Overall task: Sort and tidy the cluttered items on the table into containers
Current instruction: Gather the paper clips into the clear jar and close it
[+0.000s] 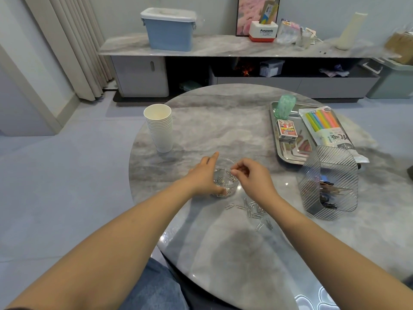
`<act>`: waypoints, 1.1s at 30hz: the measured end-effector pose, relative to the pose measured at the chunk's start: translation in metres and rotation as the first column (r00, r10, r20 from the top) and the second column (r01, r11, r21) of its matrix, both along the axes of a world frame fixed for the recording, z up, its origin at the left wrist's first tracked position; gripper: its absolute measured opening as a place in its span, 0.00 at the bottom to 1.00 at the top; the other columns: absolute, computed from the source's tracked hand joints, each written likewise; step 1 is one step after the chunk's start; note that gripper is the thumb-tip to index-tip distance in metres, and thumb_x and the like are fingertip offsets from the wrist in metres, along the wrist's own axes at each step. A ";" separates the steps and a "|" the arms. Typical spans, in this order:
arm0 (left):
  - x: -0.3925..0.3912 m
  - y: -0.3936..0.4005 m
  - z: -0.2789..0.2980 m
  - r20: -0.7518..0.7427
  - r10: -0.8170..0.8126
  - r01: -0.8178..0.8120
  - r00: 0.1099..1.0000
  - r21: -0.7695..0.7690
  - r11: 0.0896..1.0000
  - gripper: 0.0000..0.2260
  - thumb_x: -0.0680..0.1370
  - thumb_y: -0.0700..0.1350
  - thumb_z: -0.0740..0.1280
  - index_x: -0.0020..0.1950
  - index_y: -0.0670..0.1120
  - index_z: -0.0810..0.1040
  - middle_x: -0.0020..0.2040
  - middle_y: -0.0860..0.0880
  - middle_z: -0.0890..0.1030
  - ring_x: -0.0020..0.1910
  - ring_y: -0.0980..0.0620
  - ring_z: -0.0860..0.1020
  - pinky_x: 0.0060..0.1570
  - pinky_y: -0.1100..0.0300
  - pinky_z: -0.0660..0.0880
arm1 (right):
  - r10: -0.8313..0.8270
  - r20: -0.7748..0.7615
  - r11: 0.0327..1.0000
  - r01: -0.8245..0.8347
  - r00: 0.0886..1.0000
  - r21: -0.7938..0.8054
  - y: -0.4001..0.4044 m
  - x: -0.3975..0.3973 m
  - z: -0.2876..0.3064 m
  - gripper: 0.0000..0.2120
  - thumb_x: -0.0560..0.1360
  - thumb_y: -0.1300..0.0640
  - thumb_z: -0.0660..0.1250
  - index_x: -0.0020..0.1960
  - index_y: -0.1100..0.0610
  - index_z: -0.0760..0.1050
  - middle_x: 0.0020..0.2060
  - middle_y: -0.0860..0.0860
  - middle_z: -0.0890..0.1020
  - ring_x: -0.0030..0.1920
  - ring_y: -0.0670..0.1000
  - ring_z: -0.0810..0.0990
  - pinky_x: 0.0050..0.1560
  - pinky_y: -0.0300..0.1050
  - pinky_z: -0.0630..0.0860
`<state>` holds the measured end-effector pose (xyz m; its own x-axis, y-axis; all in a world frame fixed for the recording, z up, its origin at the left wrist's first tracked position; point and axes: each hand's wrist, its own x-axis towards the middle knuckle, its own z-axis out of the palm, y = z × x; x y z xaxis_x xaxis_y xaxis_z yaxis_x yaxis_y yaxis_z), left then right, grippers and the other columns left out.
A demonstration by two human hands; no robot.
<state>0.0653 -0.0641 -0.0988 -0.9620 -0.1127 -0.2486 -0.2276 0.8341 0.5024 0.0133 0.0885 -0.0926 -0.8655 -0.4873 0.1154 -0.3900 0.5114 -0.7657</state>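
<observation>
Your left hand (204, 175) wraps around the left side of a small clear glass bowl (224, 176) near the middle of the round grey marble-patterned table (223, 121), index finger stretched along the far rim and the other fingers curled against the wall. The bowl already has a layer of silver wire paper clips lying in it. Your right hand (252, 177) hovers just over the bowl's right rim with its fingers curled in and the fingertips bunched together; they appear to pinch something small, but you cannot tell from here what it is.

On the table just nearer you, to the right of the bowl, lies a loose scatter of silver paper clips (253, 210), partly beneath your right forearm. Further right stands a clear ribbed plastic container (328, 182), with dark small items showing through its wall near the bottom. Beyond it, at the far right of the table, sits a rectangular stainless steel tray (285, 151) carrying a red and white card box (286, 129) and a pale green translucent plastic bottle (284, 106). A packet of coloured straws (328, 128) lies across the tray's right edge. At the far left of the table stands a stack of white paper cups (159, 127), well apart from the bowl.
</observation>
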 end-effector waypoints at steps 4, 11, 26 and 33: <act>-0.001 -0.001 0.000 -0.004 0.003 -0.003 1.000 0.008 1.000 0.51 0.68 0.53 0.75 0.78 0.49 0.40 0.77 0.48 0.52 0.74 0.47 0.59 0.70 0.48 0.61 | -0.118 -0.115 0.990 0.127 0.986 0.069 0.008 -0.001 -0.002 0.04 0.73 0.60 0.68 0.48 0.56 0.78 0.43 0.49 0.77 0.42 0.48 0.75 0.45 0.40 0.71; -0.004 0.000 -0.003 0.003 -0.002 0.002 1.000 0.011 1.000 0.51 0.68 0.53 0.75 0.78 0.50 0.41 0.77 0.48 0.51 0.74 0.47 0.58 0.71 0.48 0.60 | -0.060 0.128 0.768 -0.036 0.990 0.639 0.045 0.016 -0.031 0.33 0.65 0.43 0.75 0.65 0.49 0.66 0.59 0.52 0.66 0.62 0.56 0.63 0.59 0.48 0.68; -0.004 0.001 -0.003 -0.012 0.001 0.000 1.000 0.026 1.000 0.50 0.69 0.53 0.75 0.78 0.49 0.42 0.77 0.48 0.51 0.74 0.47 0.58 0.70 0.53 0.61 | 0.086 -0.026 0.881 -0.064 0.996 0.469 0.052 0.014 -0.059 0.01 0.76 0.61 0.63 0.45 0.57 0.73 0.44 0.52 0.74 0.49 0.53 0.73 0.41 0.40 0.62; -0.004 0.000 -0.005 -0.016 0.000 0.001 1.000 0.043 0.999 0.50 0.69 0.52 0.75 0.78 0.48 0.42 0.76 0.47 0.51 0.74 0.47 0.58 0.68 0.56 0.61 | -0.022 0.024 0.973 0.016 0.999 0.228 0.044 0.009 -0.038 0.08 0.75 0.62 0.65 0.39 0.53 0.71 0.39 0.51 0.76 0.40 0.49 0.72 0.37 0.34 0.62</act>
